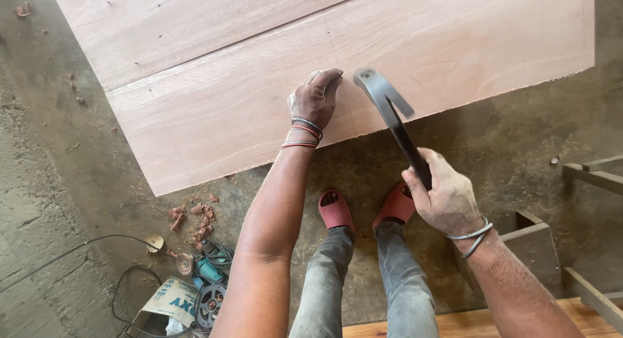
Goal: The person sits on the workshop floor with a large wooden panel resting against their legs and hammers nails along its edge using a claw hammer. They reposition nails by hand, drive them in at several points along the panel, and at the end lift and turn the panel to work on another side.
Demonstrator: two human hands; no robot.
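Right hand [448, 198], lower right of centre: fingers wrapped tight around the black handle of a claw hammer [391, 114]. The hammer head is raised at frame centre, just right of the left hand and above the panel edge.

Left hand [316, 96], centre: fingers bunched together, tips pressed onto the plywood sheet [214, 111] near its lower edge — whether they pinch a nail cannot be told. Bands circle both wrists.

The sheet covers the upper frame, lying flat; a pencil line runs up from beside the fingertips.

Below — two red sandals [336, 210] on the concrete floor [58, 182]. Lower left: a blue power tool [209, 268], cable and wood chips.
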